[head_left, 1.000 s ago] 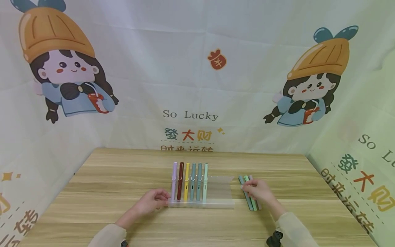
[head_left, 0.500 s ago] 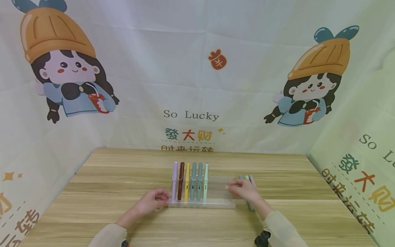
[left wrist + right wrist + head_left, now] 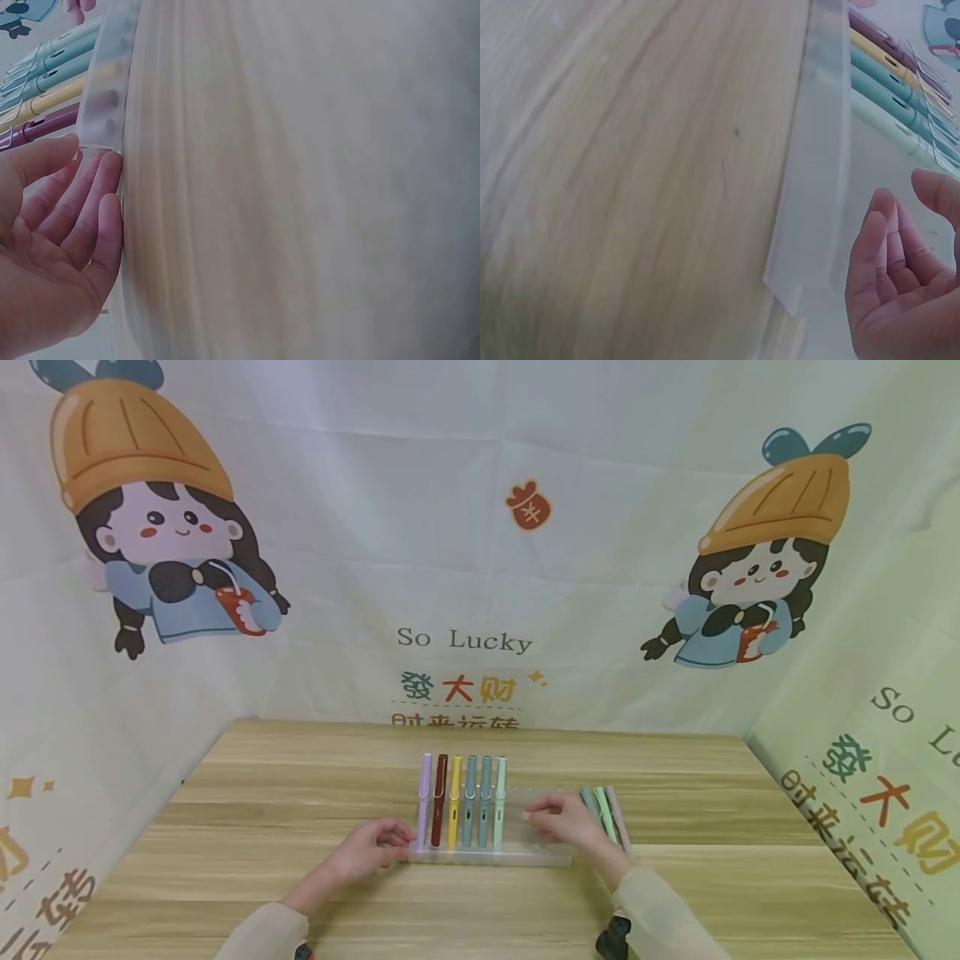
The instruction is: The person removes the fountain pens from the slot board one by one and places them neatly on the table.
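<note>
A: What does the right hand (image 3: 572, 821) have?

B: Nothing that I can see. Its thumb and fingers bend a little, with a gap between them, over the bare part of the clear stand (image 3: 534, 859).

A: And the left hand (image 3: 372, 846)?

B: It's at the stand's other end. Its fingers bend softly and touch that end, but they don't wrap around it.

A: Where are the pens?

B: Six are in a row on the stand, between the two hands. The lilac pen (image 3: 423, 814) is nearest the left hand, and the pale mint pen (image 3: 499, 818) is nearest the right fingertips. Three loose pens (image 3: 604, 810) lie on the table (image 3: 480, 914), just to the right of the right hand.

A: Are pens hard to pick up?

B: I think they're light, stiff and smooth, so one might roll or slip. Pinch it around its middle.

A: And the stand?

B: It looks light, hard and slick. A bump might slide it, and a drop might crack it. Hold it by the end, where the left hand is.
</note>
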Demonstrator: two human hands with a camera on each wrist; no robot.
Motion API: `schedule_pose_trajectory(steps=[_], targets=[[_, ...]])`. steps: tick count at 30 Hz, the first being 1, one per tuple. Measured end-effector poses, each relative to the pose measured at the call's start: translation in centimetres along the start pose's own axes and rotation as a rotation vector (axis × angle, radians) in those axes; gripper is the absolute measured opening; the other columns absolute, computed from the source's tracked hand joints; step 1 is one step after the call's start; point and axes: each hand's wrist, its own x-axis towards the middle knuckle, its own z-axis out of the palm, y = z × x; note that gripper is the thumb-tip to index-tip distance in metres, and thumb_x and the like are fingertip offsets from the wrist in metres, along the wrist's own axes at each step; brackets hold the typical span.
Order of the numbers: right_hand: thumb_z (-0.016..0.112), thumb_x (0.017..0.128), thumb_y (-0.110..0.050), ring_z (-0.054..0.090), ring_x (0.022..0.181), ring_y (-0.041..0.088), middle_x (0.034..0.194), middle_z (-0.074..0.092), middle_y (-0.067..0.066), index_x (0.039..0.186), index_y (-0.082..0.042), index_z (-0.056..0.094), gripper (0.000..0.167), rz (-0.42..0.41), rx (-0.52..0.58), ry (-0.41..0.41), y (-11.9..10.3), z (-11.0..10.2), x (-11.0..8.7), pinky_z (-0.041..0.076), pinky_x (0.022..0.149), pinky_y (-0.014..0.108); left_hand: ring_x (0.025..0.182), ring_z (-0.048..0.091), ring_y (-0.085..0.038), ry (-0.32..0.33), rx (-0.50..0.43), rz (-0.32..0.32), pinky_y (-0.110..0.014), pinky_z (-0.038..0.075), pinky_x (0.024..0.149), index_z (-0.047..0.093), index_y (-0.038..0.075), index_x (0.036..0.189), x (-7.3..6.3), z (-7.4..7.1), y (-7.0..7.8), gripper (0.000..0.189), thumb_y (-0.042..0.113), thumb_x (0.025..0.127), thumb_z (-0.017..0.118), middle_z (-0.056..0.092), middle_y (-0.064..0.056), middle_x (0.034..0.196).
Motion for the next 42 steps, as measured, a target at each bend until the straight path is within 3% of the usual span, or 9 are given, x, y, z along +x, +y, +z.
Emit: schedule_pose_trajectory(steps=[3, 10, 14, 18, 26, 35, 42], targets=[[0.063, 0.081, -0.016, 0.058, 0.065, 0.017, 0.077, 0.062, 0.007, 0.096, 0.005, 0.061, 0.026, -0.015, -0.002, -0.006, 0.1, 0.6, 0.3, 0.050, 0.057, 0.031, 0.077, 0.055, -0.022, 0.000, 0.005, 0.005, -0.033, 0.049, 0.060, 0.055, -0.008, 0.096, 0.0, 0.0, 0.2, 0.018, 0.000, 0.080, 0.059, 0.059, -0.011, 0.085], [0.061, 0.082, -0.016, 0.058, 0.070, 0.019, 0.086, 0.062, 0.012, 0.100, 0.005, 0.060, 0.027, -0.030, 0.064, -0.067, 0.7, 1.6, 0.8, 0.050, 0.060, 0.031, 0.077, 0.055, -0.026, -0.002, 0.002, 0.019, -0.036, 0.049, 0.060, 0.054, -0.012, 0.095, -0.9, 0.1, 2.6, 0.017, -0.004, 0.080, 0.057, 0.058, -0.016, 0.084], [0.061, 0.083, -0.017, 0.058, 0.073, 0.020, 0.089, 0.062, 0.012, 0.103, 0.006, 0.059, 0.030, -0.036, 0.094, -0.085, 0.6, 1.9, 1.0, 0.050, 0.062, 0.032, 0.077, 0.055, -0.026, -0.003, -0.001, 0.025, -0.036, 0.049, 0.060, 0.053, -0.012, 0.095, -1.1, 0.1, 3.1, 0.017, -0.004, 0.080, 0.057, 0.058, -0.016, 0.084], [0.061, 0.082, -0.016, 0.058, 0.073, 0.020, 0.089, 0.062, 0.012, 0.104, 0.007, 0.058, 0.032, -0.035, 0.127, -0.087, 0.6, 2.2, 1.1, 0.050, 0.062, 0.032, 0.078, 0.055, -0.027, -0.004, -0.004, 0.014, -0.038, 0.049, 0.062, 0.053, -0.012, 0.095, -0.8, 0.0, 2.7, 0.017, -0.004, 0.081, 0.056, 0.058, -0.017, 0.085], [0.059, 0.083, -0.014, 0.058, 0.074, 0.018, 0.089, 0.062, 0.011, 0.106, 0.009, 0.055, 0.033, -0.003, 0.149, -0.099, 0.1, 2.5, 1.1, 0.049, 0.061, 0.031, 0.077, 0.055, -0.021, -0.005, -0.003, -0.006, -0.031, 0.049, 0.061, 0.055, -0.007, 0.097, 0.0, 0.0, 0.1, 0.019, 0.002, 0.080, 0.060, 0.059, -0.009, 0.085], [0.061, 0.083, -0.019, 0.058, 0.079, 0.019, 0.094, 0.062, 0.011, 0.110, 0.007, 0.053, 0.038, 0.027, 0.144, -0.127, 0.1, 2.6, 1.3, 0.049, 0.064, 0.032, 0.078, 0.055, -0.021, -0.006, 0.000, -0.012, -0.030, 0.048, 0.061, 0.056, -0.006, 0.097, 0.1, 0.0, -0.1, 0.019, 0.002, 0.080, 0.060, 0.059, -0.008, 0.084], [0.060, 0.084, -0.017, 0.058, 0.075, 0.018, 0.088, 0.063, 0.008, 0.108, 0.007, 0.054, 0.034, 0.014, 0.102, -0.144, 0.2, 2.7, 1.3, 0.048, 0.062, 0.031, 0.077, 0.055, -0.019, -0.012, -0.007, -0.005, -0.029, 0.048, 0.060, 0.055, -0.007, 0.098, 0.1, -0.1, -0.1, 0.021, 0.004, 0.080, 0.060, 0.059, -0.008, 0.085]])
